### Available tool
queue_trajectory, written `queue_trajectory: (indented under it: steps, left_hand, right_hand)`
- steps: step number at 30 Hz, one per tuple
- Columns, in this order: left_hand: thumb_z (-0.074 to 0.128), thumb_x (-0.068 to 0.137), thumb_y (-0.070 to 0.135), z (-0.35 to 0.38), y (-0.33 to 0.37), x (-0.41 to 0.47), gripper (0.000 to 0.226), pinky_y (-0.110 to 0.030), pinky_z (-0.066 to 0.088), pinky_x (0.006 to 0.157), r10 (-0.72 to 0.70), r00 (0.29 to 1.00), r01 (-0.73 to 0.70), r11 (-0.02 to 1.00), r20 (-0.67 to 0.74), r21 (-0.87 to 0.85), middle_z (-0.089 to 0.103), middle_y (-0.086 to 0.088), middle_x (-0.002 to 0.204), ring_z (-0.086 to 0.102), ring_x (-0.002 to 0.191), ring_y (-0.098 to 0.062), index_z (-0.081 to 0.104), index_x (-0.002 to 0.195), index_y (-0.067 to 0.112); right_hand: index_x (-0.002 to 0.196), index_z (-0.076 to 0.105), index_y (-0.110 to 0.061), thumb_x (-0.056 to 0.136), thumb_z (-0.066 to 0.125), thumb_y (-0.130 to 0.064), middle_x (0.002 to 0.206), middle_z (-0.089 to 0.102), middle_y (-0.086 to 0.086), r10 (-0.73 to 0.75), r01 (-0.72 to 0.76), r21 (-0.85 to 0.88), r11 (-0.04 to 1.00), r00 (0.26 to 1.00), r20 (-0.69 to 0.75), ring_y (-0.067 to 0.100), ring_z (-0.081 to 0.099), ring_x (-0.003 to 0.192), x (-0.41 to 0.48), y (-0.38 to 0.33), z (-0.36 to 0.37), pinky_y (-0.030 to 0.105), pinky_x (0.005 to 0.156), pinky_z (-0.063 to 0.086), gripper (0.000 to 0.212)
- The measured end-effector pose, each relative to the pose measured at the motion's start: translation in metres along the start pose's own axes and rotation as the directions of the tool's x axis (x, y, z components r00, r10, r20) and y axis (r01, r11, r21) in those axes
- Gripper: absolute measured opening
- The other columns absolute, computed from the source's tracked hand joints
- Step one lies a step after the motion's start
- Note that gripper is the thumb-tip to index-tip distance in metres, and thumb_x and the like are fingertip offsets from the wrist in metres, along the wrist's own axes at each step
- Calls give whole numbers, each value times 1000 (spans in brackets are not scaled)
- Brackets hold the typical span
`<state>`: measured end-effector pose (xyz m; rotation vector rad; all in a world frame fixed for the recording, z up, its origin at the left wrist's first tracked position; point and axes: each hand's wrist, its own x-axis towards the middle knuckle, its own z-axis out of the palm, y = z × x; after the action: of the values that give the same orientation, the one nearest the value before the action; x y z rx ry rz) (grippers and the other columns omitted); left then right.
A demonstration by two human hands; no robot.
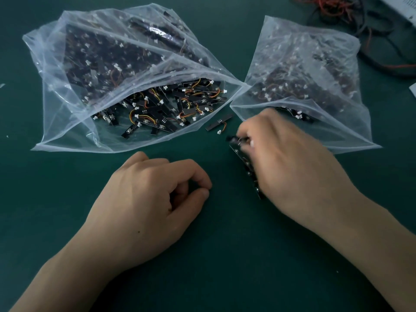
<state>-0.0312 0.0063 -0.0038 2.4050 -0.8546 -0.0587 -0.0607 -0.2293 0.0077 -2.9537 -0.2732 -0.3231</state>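
Note:
Two clear plastic bags lie open on the green mat. The large left bag (74,104) holds several small black circuit strips with coloured wires and white connectors. The right bag (319,70) holds more of them. One loose strip (219,122) lies between the bag mouths. My right hand (290,163) grips a bundle of black strips (244,163) just in front of the right bag; the hand is blurred. My left hand (148,206) rests on the mat with its fingers curled, thumb against forefinger, and nothing visible in it.
A tangle of red and black cables (360,25) lies at the back right beside a white device (403,12). A white paper corner (413,88) shows at the right edge. The green mat (225,255) stretches toward me.

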Motion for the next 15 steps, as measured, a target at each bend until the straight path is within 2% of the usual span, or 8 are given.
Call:
queue_trajectory:
  steps: [2,5,7,8,9,11,13,15]
  left_hand:
    - [60,90,47,0,0,0,5,-9,34,81,-1,1000,1,1000,3,0,52,15,64,53,70,-3,64,90,43]
    - [59,90,47,0,1,0,6,-10,34,80,-3,1000,3,1000,10,6,52,14,63,54,72,-5,64,90,43]
    - [60,90,46,0,1,0,5,-10,34,79,-5,1000,5,1000,8,6,53,13,63,54,72,-5,64,89,43]
    - [60,90,46,0,1,0,5,-10,33,79,-4,1000,4,1000,6,6,53,13,63,54,72,-5,64,89,43]
    - [59,90,46,0,1,0,6,-9,33,79,-3,1000,2,1000,5,6,52,13,63,54,72,-4,64,88,42]
    - [59,90,47,0,1,0,7,-8,33,79,-3,1000,3,1000,1,9,52,14,63,53,71,-3,64,88,42]
    - [59,89,47,0,1,0,6,-8,33,79,-3,1000,3,1000,1,15,53,15,62,53,71,-2,63,88,43]
    - [60,89,47,0,1,0,5,-9,34,79,1,1000,-1,1000,3,16,52,15,62,53,71,-2,63,88,43]
  right_hand:
    - [111,57,-8,102,63,-11,101,57,8,110,-114,-39,993,990,-94,19,49,72,5,13,-4,22,53,29,11]
    - [121,59,-8,99,67,-15,111,61,13,200,-223,-144,964,967,-156,34,61,91,6,25,-4,40,65,49,25]
    - [125,59,-8,95,71,-18,118,59,15,237,-267,-174,948,955,-178,40,57,105,5,23,-4,50,79,50,34]
    - [124,60,-8,93,72,-19,119,57,15,240,-273,-171,947,952,-192,40,55,107,5,21,-5,51,81,48,34]
    - [120,60,-9,93,72,-20,114,58,14,228,-262,-154,953,950,-212,38,55,103,6,18,-6,49,79,47,31]
    - [107,59,-13,98,67,-30,88,60,4,186,-213,-93,973,953,-238,30,58,78,6,12,-12,36,63,44,21]
    - [99,52,-22,100,49,-60,62,51,-6,244,-255,-71,964,960,-134,24,54,53,5,3,-17,29,52,41,38]
    - [99,45,-27,91,27,-85,57,45,-7,301,-291,-200,936,953,23,24,52,49,2,-5,-19,29,49,35,61]
